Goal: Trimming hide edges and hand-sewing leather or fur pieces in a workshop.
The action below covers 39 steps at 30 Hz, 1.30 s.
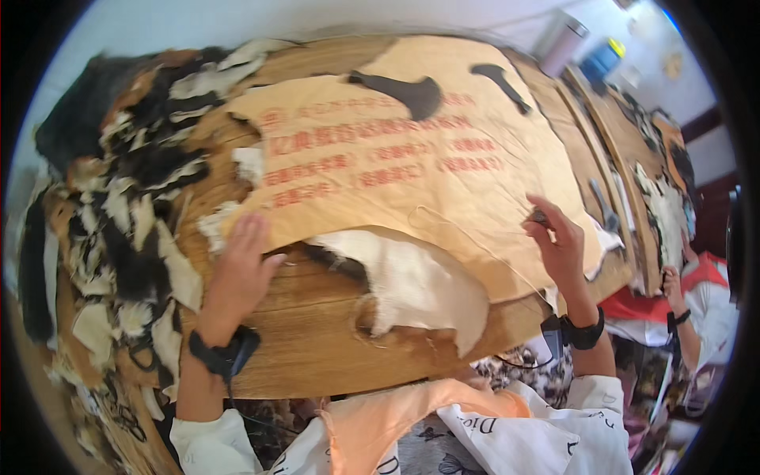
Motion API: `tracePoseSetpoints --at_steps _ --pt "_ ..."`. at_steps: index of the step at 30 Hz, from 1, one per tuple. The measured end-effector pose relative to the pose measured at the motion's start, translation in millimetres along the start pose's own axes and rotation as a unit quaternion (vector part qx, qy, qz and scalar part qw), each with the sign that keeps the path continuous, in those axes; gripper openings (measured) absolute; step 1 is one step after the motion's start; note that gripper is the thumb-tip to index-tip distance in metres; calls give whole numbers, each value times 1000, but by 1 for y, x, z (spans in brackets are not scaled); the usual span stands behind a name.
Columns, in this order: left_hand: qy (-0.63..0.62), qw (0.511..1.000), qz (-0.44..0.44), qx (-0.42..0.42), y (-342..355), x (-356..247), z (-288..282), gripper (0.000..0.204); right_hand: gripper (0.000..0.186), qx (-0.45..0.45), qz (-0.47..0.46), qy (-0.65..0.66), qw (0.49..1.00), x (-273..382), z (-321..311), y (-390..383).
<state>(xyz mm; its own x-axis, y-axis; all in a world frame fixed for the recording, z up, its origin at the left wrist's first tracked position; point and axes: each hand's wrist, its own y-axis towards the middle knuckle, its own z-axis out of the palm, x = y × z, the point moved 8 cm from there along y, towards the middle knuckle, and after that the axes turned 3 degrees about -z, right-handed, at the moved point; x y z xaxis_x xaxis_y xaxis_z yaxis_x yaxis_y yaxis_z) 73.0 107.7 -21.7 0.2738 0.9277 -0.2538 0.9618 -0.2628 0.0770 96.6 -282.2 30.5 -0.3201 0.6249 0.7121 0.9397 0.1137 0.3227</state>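
Note:
A tan sheet (380,190) with red print covers much of the wooden table (309,340). My left hand (245,269) rests on its lower left edge, fingers stretched out and thumb apart. Over the right part of the sheet, my right hand (560,237) is raised with thumb and fingers pinched together. A small dark ridged thing (539,215) shows at those fingertips; its kind is unclear. A pale thread (483,249) runs across the sheet below this hand. From under the sheet's near edge sticks out a white hide piece (423,281). Two dark pieces, one larger (419,96), one narrower (503,85), lie on top.
Black, brown and white fur scraps (134,261) pile up on the left. At the back right stand a tumbler (562,43) and a blue bottle (603,59) with a yellow lid. A metal tool (603,204) lies beside wooden strips (609,158). Another person's hand (673,289) shows far right.

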Motion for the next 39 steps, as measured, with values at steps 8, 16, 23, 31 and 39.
tracePoseSetpoints --at_steps 8,16,23,31,39 --pt "16 998 -54 35 19 20 5 39 17 -252 70 -277 925 -75 -200 -130" --pt "85 971 -218 55 43 -11 13 28 33 -86 -26 -335 938 -92 -151 -140" --pt "135 962 -229 54 24 12 9 39 37 29 -145 -367 918 -78 -92 -113" --pt "54 989 -125 -60 31 -31 18 47 25 106 -124 -289 943 -83 -109 -86" --pt "56 984 -166 -22 9 -17 5 61 13 167 -118 -293 934 -54 -88 -33"
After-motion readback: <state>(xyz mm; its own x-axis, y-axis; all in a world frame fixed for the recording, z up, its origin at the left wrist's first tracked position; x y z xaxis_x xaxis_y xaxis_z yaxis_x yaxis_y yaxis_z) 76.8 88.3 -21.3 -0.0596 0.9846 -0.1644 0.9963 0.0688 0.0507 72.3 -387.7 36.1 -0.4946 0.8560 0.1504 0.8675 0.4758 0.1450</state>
